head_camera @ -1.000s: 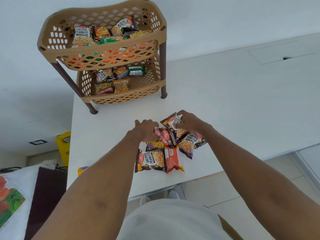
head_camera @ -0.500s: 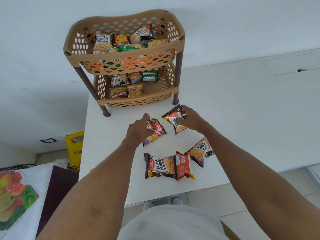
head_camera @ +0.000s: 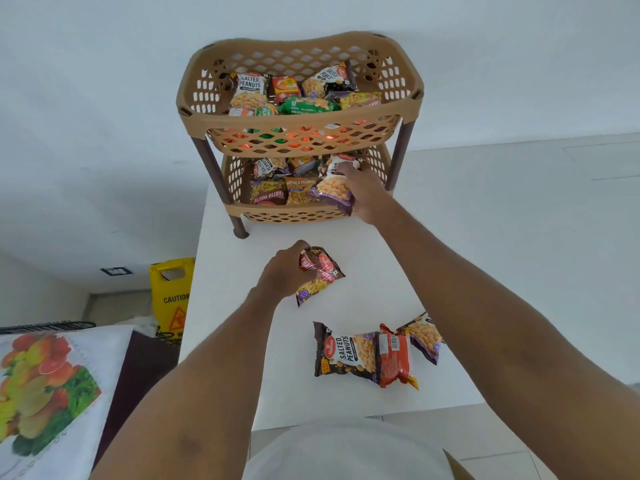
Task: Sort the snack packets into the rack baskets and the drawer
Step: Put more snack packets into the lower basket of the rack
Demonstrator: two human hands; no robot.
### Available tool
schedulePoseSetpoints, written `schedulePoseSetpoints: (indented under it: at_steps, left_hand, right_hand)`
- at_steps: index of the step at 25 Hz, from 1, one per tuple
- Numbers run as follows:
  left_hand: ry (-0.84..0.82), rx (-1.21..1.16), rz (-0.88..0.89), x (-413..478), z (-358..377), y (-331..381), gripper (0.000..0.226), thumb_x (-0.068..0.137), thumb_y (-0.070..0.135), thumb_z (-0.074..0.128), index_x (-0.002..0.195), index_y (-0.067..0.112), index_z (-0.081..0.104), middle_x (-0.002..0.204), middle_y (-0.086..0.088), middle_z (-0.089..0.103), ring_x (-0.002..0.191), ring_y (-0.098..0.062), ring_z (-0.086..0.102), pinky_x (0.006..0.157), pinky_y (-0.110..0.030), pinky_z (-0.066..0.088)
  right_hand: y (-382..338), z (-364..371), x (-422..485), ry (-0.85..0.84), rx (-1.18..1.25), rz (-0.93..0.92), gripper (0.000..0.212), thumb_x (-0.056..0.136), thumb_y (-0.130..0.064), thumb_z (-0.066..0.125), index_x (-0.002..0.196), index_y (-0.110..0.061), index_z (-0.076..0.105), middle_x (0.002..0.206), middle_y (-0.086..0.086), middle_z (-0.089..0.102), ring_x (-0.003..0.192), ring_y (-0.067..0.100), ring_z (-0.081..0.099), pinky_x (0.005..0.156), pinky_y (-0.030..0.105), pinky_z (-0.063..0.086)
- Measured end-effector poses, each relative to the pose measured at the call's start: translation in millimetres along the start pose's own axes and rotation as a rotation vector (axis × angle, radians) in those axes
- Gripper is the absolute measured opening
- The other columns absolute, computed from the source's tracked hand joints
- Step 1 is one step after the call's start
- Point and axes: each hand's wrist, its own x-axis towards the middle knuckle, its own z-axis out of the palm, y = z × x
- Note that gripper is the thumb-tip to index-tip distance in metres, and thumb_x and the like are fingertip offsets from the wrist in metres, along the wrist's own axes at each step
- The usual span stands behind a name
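A tan two-tier rack stands at the back of the white table (head_camera: pixel 485 271). Its upper basket (head_camera: pixel 301 133) and lower basket (head_camera: pixel 294 214) each hold several snack packets. My right hand (head_camera: pixel 367 195) reaches into the lower basket's right side, gripping a salted peanuts packet (head_camera: pixel 334 190) over the front rim. My left hand (head_camera: pixel 284 275) hovers above the table, closed on a dark red snack packet (head_camera: pixel 318 273). Three packets lie near the table's front edge: a salted peanuts packet (head_camera: pixel 343 351), a red packet (head_camera: pixel 394 360) and another peanuts packet (head_camera: pixel 424 337) partly behind my right forearm.
A yellow caution sign (head_camera: pixel 173 292) stands on the floor left of the table. A cloth with a fruit print (head_camera: pixel 45 386) covers something at lower left. A flat panel (head_camera: pixel 609 157) is set into the table at far right.
My right hand carried its peanuts packet forward from above the table into the lower basket. My left hand lifted its dark red packet a little toward the rack.
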Motion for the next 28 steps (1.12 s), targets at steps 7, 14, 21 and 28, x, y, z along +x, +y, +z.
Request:
schedulePoseSetpoints:
  at_steps: [7, 14, 21, 28]
  left_hand:
    - [-0.027, -0.101, 0.078, 16, -18, -2, 0.062, 0.084, 0.035, 0.083, 0.137, 0.025, 0.052, 0.126, -0.008, 0.071, 0.107, -0.022, 0.071, 0.080, -0.039, 0.065]
    - [-0.023, -0.160, 0.082, 31, -27, -10, 0.063, 0.086, 0.035, 0.082, 0.140, 0.026, 0.050, 0.132, -0.007, 0.068, 0.112, -0.019, 0.069, 0.081, -0.033, 0.065]
    - [0.046, -0.281, 0.080, 41, -39, -8, 0.062, 0.082, 0.040, 0.085, 0.135, 0.022, 0.057, 0.129, -0.002, 0.070, 0.107, -0.013, 0.069, 0.083, -0.033, 0.064]
    - [0.142, -0.499, 0.071, 39, -51, 13, 0.056, 0.076, 0.046, 0.089, 0.122, 0.024, 0.066, 0.108, 0.008, 0.076, 0.100, -0.011, 0.072, 0.086, -0.041, 0.063]
  right_hand:
    - [-21, 20, 60, 0.207, -0.803, -0.027, 0.041, 0.103, -0.013, 0.054, 0.143, -0.005, 0.051, 0.137, 0.016, 0.057, 0.131, 0.035, 0.055, 0.104, 0.040, 0.050]
    - [5, 21, 126, 0.079, -1.510, 0.029, 0.044, 0.101, -0.026, 0.056, 0.143, -0.011, 0.055, 0.139, 0.018, 0.059, 0.127, 0.038, 0.057, 0.106, 0.052, 0.050]
    - [16, 21, 137, 0.003, -1.188, -0.127, 0.048, 0.106, -0.032, 0.055, 0.152, -0.017, 0.049, 0.148, 0.022, 0.055, 0.133, 0.040, 0.055, 0.103, 0.039, 0.051]
    - [-6, 1, 116, -0.011, -0.925, -0.044, 0.046, 0.101, -0.018, 0.062, 0.146, -0.006, 0.055, 0.149, 0.018, 0.056, 0.136, 0.036, 0.055, 0.093, 0.035, 0.053]
